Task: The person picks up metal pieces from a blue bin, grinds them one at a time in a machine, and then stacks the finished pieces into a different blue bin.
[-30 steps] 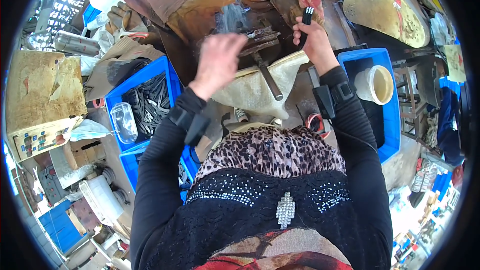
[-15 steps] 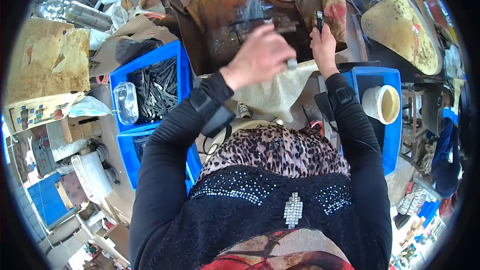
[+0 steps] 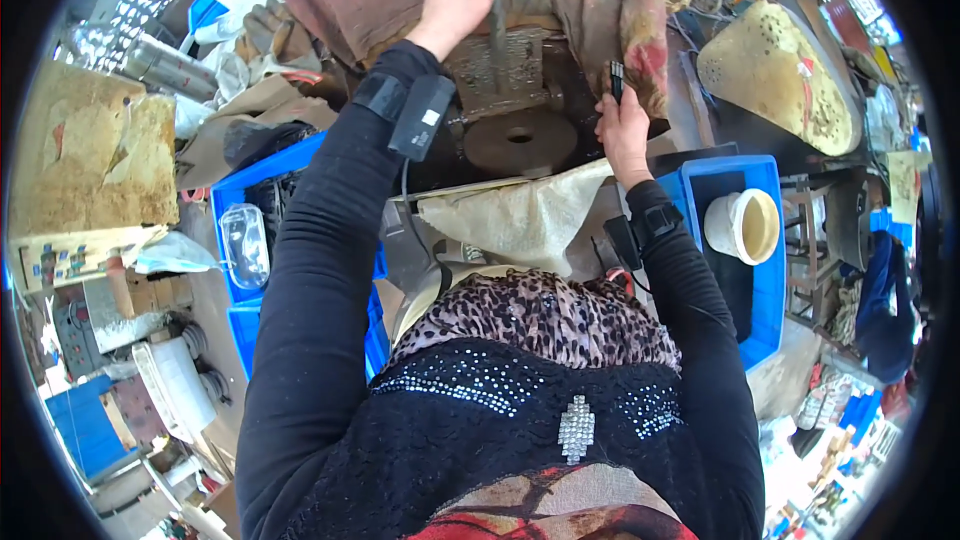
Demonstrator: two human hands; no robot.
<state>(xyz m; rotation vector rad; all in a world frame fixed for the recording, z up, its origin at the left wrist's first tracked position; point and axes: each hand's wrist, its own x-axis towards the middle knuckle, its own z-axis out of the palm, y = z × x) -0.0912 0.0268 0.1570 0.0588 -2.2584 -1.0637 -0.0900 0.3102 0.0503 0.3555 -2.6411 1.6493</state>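
Observation:
My left hand (image 3: 455, 2) is closed around the top of a grey metal rod (image 3: 497, 40), at the upper middle of the view. The rod stands in front of a wet, rough-textured metal block (image 3: 525, 62). Below that block lies a brown round disc (image 3: 519, 143) with a hole at its centre. To the right, my right hand (image 3: 625, 135) grips a small bunch of thin dark strips (image 3: 617, 80), held upright beside a stained hanging cloth (image 3: 648, 30). What holds the rod's lower end cannot be made out.
Blue crates stand on both sides; the left one (image 3: 227, 240) carries a clear plastic tray (image 3: 245, 245), the right one (image 3: 778, 240) a white bucket (image 3: 742, 226). Pale sacking (image 3: 520, 215) hangs before my lap. A worn yellowish board (image 3: 785, 80) lies at far right.
My left hand has moved up, away from me and to the left, with the rod. The block and disc now show clearly. My right hand keeps the strips, slightly lower and further left in view.

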